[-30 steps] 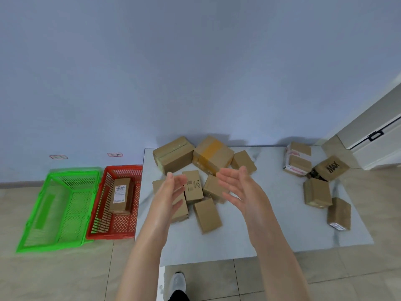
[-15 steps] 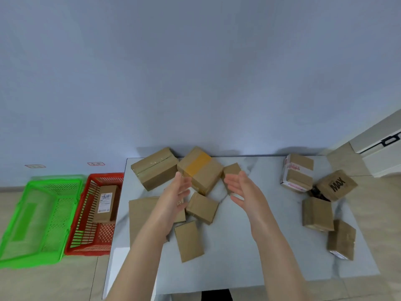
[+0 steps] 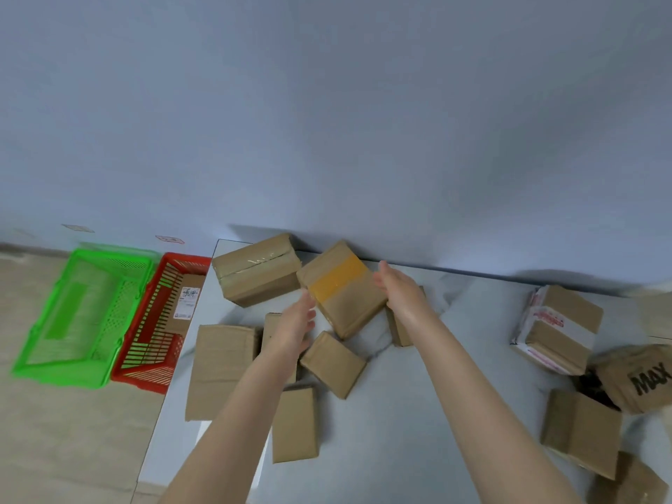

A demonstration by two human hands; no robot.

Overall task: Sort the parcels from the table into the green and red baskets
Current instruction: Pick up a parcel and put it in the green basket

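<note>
A brown parcel with a yellow tape band (image 3: 342, 289) lies at the back of the grey table (image 3: 418, 394). My left hand (image 3: 294, 321) reaches its lower left edge with the fingers apart. My right hand (image 3: 400, 289) lies against its right side, palm inward, and partly hides a small box behind it. The parcel still rests on the table. On the floor to the left, the green basket (image 3: 109, 254) holds nothing. The red basket (image 3: 145, 380) beside it holds one labelled parcel (image 3: 185, 300).
Several more parcels surround my hands: a large box (image 3: 254, 271) at the back left, a flat one (image 3: 218, 365), two small ones (image 3: 332, 363) (image 3: 294, 423). At the right lie a white-and-red taped box (image 3: 556, 329), a "MAX" box (image 3: 640, 380) and others. A wall stands right behind the table.
Both hands have reached forward to the yellow-taped parcel and now flank it. The view has moved closer to the table and tilted.
</note>
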